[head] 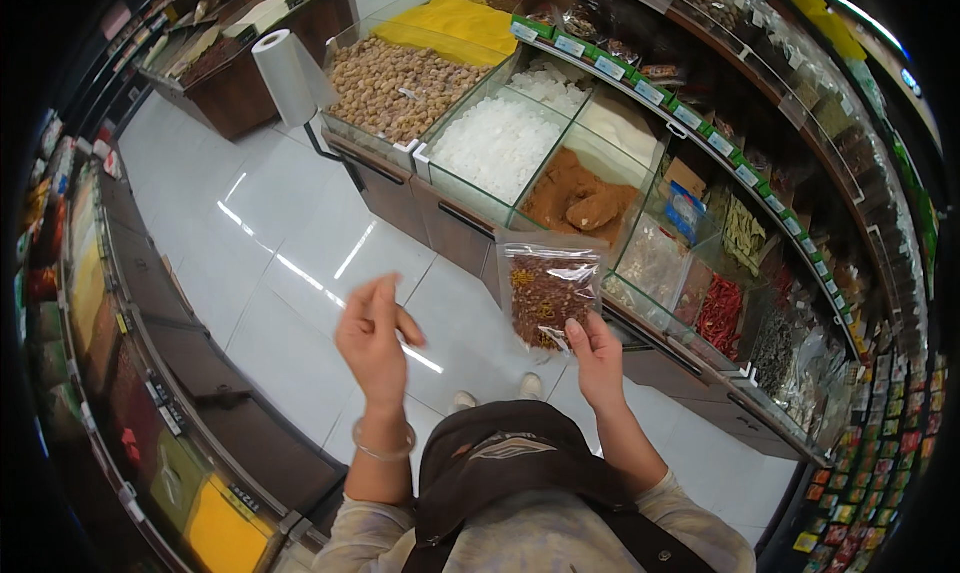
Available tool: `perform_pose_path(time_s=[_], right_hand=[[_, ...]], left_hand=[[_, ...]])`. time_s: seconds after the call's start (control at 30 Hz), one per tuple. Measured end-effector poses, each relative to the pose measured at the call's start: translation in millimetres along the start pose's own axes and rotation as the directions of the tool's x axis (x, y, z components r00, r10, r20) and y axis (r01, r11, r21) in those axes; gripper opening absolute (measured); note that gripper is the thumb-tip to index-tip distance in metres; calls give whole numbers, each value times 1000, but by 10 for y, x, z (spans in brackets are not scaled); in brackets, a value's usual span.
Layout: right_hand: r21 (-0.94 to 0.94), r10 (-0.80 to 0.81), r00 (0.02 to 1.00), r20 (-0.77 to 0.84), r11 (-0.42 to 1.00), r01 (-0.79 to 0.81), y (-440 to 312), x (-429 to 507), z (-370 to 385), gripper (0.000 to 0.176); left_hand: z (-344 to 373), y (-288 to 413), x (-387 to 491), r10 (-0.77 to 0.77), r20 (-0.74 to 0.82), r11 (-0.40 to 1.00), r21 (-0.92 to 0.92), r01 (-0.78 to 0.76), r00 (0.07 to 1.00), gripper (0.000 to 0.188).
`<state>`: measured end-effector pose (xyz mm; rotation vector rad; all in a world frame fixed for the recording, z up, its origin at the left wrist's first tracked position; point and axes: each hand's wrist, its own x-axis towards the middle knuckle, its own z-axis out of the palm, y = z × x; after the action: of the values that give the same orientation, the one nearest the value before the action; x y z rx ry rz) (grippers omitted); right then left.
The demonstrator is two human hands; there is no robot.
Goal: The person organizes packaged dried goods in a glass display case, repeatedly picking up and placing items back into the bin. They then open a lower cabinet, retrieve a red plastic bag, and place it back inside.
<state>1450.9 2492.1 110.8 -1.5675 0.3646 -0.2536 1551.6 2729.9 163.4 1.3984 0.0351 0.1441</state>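
Observation:
My right hand holds a clear zip-top plastic bag by its lower right corner, thumb on the near face. Small reddish-brown dried spice pieces, which look like Sichuan peppercorns, fill it, and yellow writing marks its front. The bag is upright in front of the glass-sided bins; its top overlaps the view of the brown powder. My left hand is raised over the floor, left of the bag and apart from it. Its fingers are loosely curled, slightly blurred, with nothing visible in them.
Glass-walled bins hold white crystals, round tan dried goods, yellow powder and dried red chillies. A plastic bag roll stands at the counter's corner. Green-edged shelves rise behind. More bins line the left.

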Motion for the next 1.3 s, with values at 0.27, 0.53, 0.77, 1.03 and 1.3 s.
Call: perform_pose_path(time_s=[0.27,0.53,0.77,1.03,1.3], right_hand=[[434,172,962,211,865,-250,-247,-304,-49,20],[634,537,740,405,419,-650,-157,-257,408,37],[648,534,701,473,329,-687,-163,-254,557,39],[604,549,670,499,334,-723,-107,-277,570,37],[127,587,777,227,773,-621,256,-393,166,57]], left_hand=[[-205,-209,10,162,113,845,498,-197,980,48],[325,-501,-936,-217,431,548,-689,475,876,82],[92,-624,-1022,-168,439,765,-507,398,883,65],[-39,-613,-911,-20,213,969,245,-34,977,13],[-125,-716,-646,-110,251,985,156,72,962,25]])
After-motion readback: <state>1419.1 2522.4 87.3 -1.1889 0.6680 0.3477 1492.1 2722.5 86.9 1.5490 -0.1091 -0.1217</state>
